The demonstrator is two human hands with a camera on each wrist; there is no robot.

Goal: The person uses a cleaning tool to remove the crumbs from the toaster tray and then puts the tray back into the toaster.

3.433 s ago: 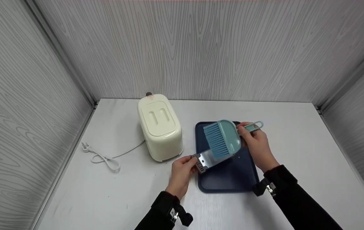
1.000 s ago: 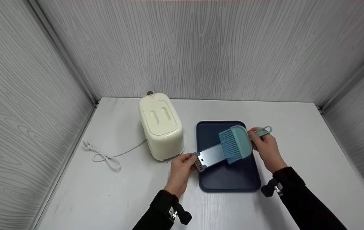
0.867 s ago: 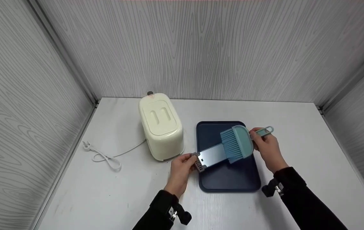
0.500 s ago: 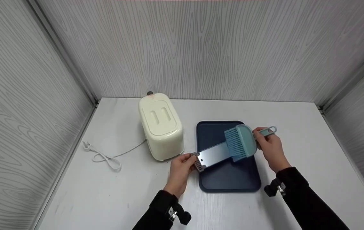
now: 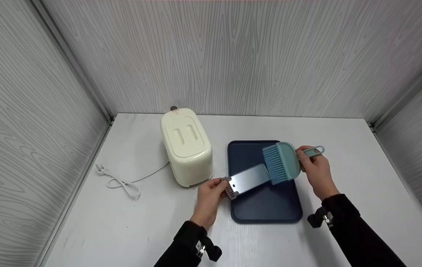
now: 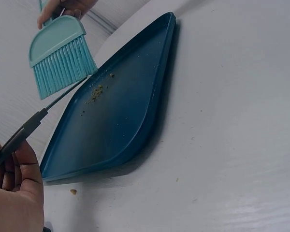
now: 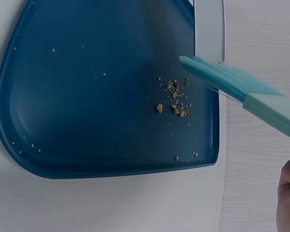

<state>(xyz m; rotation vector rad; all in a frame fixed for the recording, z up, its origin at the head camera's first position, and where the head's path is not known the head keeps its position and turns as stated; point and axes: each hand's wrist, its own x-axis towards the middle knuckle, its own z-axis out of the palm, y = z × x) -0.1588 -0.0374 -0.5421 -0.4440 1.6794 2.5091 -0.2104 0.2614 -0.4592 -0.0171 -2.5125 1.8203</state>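
My left hand (image 5: 208, 203) pinches the slotted grey end of a metal crumb tray (image 5: 248, 180), which is held tilted above a dark blue tray (image 5: 264, 211). The right hand (image 5: 317, 173) grips the handle of a small teal hand brush (image 5: 288, 161). Its bristles sit at the far end of the crumb tray, seen edge-on in the left wrist view. Tan crumbs (image 7: 159, 108) lie in a loose heap on the blue tray below the bristles, with finer specks scattered around.
A cream toaster (image 5: 187, 148) stands left of the blue tray. Its white cord and plug (image 5: 99, 170) lie coiled on the white table (image 5: 151, 226). One stray crumb (image 6: 73, 192) rests on the table beside the tray. Grey wood-grain panels enclose the back and sides.
The brush has moved rightward along the crumb tray, from over its middle to its far end, uncovering the metal surface. My left hand has stayed nearly still.
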